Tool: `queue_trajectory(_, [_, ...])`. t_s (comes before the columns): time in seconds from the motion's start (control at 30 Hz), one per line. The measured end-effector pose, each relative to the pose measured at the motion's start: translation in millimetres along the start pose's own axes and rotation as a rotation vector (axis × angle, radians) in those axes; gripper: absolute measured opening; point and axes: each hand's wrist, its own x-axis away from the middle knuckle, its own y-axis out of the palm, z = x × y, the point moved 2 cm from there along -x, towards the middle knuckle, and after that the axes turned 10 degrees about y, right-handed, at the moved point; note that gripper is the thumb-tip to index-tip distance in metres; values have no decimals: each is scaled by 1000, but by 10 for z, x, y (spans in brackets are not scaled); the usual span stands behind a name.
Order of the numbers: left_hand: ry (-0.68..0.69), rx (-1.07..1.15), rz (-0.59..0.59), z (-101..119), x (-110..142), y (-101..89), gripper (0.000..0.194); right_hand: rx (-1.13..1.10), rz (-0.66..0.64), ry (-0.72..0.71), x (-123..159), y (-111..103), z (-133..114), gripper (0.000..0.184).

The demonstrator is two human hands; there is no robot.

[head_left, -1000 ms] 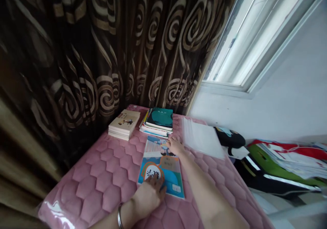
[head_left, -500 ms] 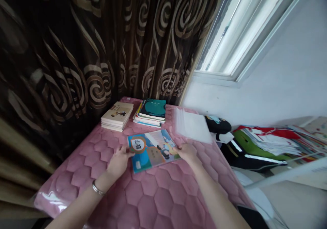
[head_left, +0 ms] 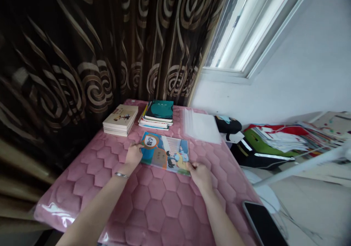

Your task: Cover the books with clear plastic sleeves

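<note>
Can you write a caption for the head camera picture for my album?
Two hands, left hand and right hand, hold a colourful book flat on a pink quilted table.

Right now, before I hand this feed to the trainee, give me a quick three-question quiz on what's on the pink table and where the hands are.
1. True or false: both hands touch the blue picture book lying flat on the pink quilted table.
2. Which stack is topped by a teal cover? A) the cream book stack B) the middle book stack C) the clear plastic sleeves
3. What lies at the table's near right corner?

Key:
1. True: the left hand is at its left edge and the right hand at its near right corner.
2. B.
3. A dark phone, screen off.
</note>
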Motion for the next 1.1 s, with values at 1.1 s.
queue_trajectory(1.1, [530,21,-18,606,601,242,18,-10,92,-646,485,271,-822,19])
